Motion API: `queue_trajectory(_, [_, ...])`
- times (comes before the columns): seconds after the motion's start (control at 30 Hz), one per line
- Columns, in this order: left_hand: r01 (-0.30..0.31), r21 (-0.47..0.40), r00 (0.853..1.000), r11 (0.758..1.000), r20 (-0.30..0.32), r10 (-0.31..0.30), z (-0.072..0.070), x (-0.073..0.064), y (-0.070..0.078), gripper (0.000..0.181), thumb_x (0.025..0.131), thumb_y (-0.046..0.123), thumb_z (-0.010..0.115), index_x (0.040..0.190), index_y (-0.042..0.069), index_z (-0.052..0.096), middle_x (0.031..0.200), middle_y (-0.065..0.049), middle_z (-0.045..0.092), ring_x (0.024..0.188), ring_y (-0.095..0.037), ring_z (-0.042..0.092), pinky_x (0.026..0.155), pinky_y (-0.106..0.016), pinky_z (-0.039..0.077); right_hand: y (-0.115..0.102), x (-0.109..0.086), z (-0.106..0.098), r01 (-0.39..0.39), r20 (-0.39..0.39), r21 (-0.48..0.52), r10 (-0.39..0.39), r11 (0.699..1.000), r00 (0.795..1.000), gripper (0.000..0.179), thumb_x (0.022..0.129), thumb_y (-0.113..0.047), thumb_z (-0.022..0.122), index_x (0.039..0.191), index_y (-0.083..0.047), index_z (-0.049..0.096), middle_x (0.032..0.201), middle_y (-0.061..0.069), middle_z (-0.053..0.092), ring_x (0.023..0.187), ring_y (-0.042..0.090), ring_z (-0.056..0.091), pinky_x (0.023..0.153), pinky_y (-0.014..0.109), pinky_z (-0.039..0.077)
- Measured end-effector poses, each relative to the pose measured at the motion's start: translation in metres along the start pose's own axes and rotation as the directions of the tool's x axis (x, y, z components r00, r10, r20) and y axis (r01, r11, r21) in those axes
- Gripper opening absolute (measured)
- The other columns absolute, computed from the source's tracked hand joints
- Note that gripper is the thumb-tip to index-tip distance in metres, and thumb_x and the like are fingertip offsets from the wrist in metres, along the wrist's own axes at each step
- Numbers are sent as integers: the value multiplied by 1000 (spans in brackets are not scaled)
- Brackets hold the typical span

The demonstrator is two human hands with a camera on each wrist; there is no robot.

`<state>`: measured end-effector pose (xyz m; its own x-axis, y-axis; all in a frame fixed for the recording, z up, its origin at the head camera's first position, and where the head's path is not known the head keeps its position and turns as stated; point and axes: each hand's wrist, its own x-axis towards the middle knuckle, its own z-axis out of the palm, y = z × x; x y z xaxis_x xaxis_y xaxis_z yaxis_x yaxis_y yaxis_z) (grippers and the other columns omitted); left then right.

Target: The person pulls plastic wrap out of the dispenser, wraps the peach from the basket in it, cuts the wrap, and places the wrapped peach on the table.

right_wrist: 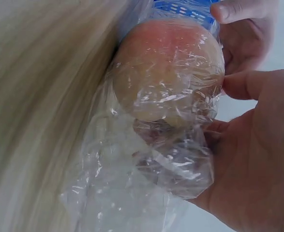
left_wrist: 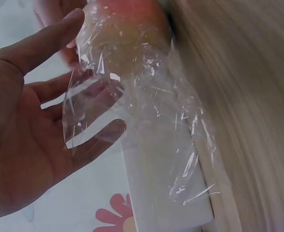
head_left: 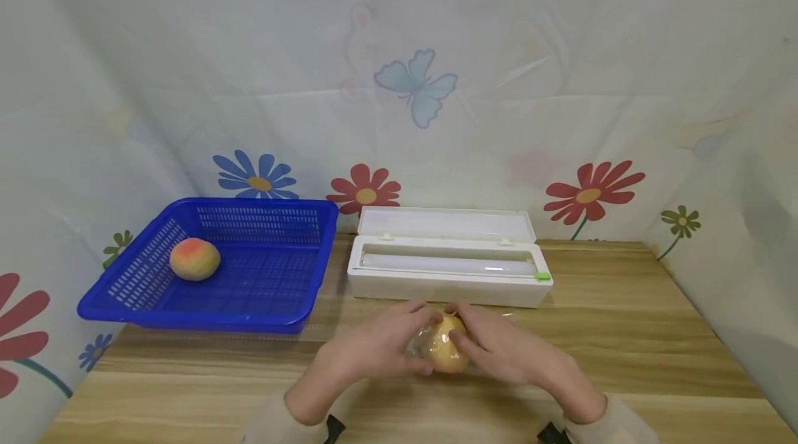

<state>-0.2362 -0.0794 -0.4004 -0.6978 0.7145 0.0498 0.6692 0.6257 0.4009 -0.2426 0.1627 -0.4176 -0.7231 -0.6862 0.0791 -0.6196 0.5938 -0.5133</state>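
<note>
1. I see the left hand [head_left: 386, 343] with fingers loosely spread, gripping nothing, beside clear film [left_wrist: 180, 130].
2. The right hand [head_left: 508, 347] curls its fingers partway round the film-wrapped peach [head_left: 445, 350], on the surface [head_left: 418, 423].
3. Just behind: the white box [head_left: 449, 288], lid raised.
4. Leftward, the blue basket [head_left: 224, 321] holds another peach [head_left: 194, 260].
</note>
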Motion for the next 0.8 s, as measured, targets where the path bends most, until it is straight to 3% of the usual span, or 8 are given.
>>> queue_trajectory(0.1, [21, 25, 1000, 999, -23, -20, 5, 2, -1, 63, 85, 31, 86, 137, 10, 57, 129, 2, 58, 117, -10, 58, 101, -28, 48, 1, 0, 0, -32, 2, 21, 32, 999, 999, 49, 108, -45, 47, 138, -6, 47, 127, 2, 60, 114, 15, 59, 97, 44, 50])
queue_trajectory(0.2, [44, 55, 997, 998, -65, -40, 10, 4, -2, 62, 86, 36, 85, 134, 9, 57, 123, 1, 59, 110, -10, 59, 95, -28, 51, 2, -2, 0, -44, -9, 11, 45, 999, 999, 64, 99, -58, 60, 139, -9, 47, 127, -1, 59, 113, 13, 59, 95, 41, 51])
queue_trajectory(0.33, [89, 98, 993, 991, -86, -80, 15, 8, -3, 59, 91, 44, 77, 134, 8, 57, 123, 0, 60, 110, -12, 60, 96, -36, 50, 3, -2, -1, 21, -70, -48, -24, 999, 997, 80, 85, -51, 82, 142, -5, 51, 136, 5, 51, 120, 19, 53, 99, 45, 50])
queue_trajectory(0.47, [103, 147, 992, 984, -86, -91, 16, 9, -4, 56, 95, 43, 73, 136, 8, 57, 127, -1, 62, 118, -15, 59, 103, -45, 45, 7, 0, 0, 81, -123, -99, -93, 992, 988, 73, 85, -38, 86, 139, -1, 54, 132, 6, 50, 116, 19, 53, 97, 44, 50])
queue_trajectory(0.63, [100, 132, 990, 986, -108, -86, 16, 8, -5, 54, 97, 39, 71, 138, 8, 55, 126, -2, 64, 120, -17, 59, 104, -45, 43, 8, 1, 1, 70, -134, -77, -80, 995, 988, 68, 87, -31, 84, 138, -1, 49, 130, 5, 55, 118, 19, 55, 98, 43, 50])
queue_trajectory(0.8, [92, 96, 991, 991, -106, -82, 14, 8, -5, 49, 98, 38, 70, 135, 8, 57, 125, -3, 65, 118, -18, 60, 103, -42, 46, 6, -1, -2, 53, -119, -45, -58, 998, 991, 56, 89, -31, 82, 130, -5, 54, 121, 1, 59, 111, 17, 58, 94, 43, 52])
